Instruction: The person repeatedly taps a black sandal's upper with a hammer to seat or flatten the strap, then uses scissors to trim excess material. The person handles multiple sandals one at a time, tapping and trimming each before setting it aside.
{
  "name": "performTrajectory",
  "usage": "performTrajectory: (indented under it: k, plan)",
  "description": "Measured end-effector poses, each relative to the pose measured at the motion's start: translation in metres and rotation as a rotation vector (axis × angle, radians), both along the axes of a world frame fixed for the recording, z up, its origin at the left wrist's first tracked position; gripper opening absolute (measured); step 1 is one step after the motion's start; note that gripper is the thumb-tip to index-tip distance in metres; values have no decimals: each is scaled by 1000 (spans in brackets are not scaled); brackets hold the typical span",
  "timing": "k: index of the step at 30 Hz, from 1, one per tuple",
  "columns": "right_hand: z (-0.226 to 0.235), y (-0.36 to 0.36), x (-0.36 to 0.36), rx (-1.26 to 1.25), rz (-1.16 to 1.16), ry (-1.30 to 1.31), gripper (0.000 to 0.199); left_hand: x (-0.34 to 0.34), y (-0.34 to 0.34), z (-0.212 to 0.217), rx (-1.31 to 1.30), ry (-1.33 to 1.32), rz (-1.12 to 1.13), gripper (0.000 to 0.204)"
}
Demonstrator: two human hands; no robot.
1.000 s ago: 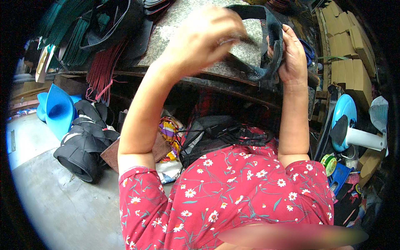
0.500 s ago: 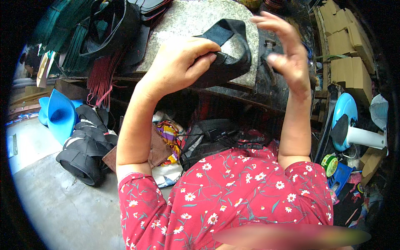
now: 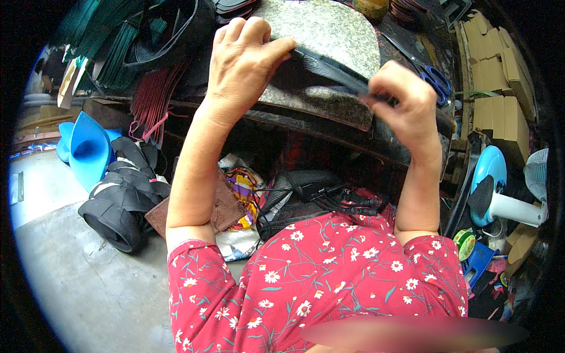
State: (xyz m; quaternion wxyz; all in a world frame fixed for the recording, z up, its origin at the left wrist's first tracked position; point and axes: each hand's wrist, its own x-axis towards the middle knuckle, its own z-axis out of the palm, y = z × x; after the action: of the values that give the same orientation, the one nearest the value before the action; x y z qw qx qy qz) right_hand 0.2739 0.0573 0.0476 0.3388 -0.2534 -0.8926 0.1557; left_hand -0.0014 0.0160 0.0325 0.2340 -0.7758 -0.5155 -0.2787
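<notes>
A black fabric band [image 3: 329,69] is drawn out between my two hands above the front of a speckled work board [image 3: 321,20]. My left hand [image 3: 242,63] is closed on the band's left end, with thumb and fingertips pressed together. At the other end, my right hand [image 3: 407,97] pinches the band, slightly smeared by motion. The strip slants down from left to right, seen nearly edge-on. A pair of scissors with blue handles [image 3: 436,83] lies on the bench just beyond my right hand.
Dark curved pieces [image 3: 165,44] and red cords [image 3: 154,103] hang at the bench's left. Black moulded cups [image 3: 115,220] and blue ones [image 3: 88,147] stack below. Cardboard boxes [image 3: 500,117] line the right, above a blue and white fan [image 3: 488,182]. Bags [image 3: 300,185] lie beneath the bench.
My right hand was open and apart; it has come down and closed on the band. The band went from a loop in my left hand to a stretched strip. My left hand rose slightly.
</notes>
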Motion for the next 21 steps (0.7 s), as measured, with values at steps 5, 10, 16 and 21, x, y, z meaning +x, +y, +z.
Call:
performTrajectory:
  k: [5, 10, 16, 21]
  plan:
    - [7, -20, -4, -196, 347, -166, 26, 7, 2, -4, -241, -257, -194, 14]
    - [1, -17, 1, -348, 435, -56, 20, 19, -3, -4, -572, -709, -85, 24]
    - [-4, 21, 3, -646, -194, 523, 24, 36, -17, 14, -697, -1188, -368, 52]
    - [-30, 14, 21, -796, 196, 388, 46, 57, -28, 22, -834, -1419, -632, 53]
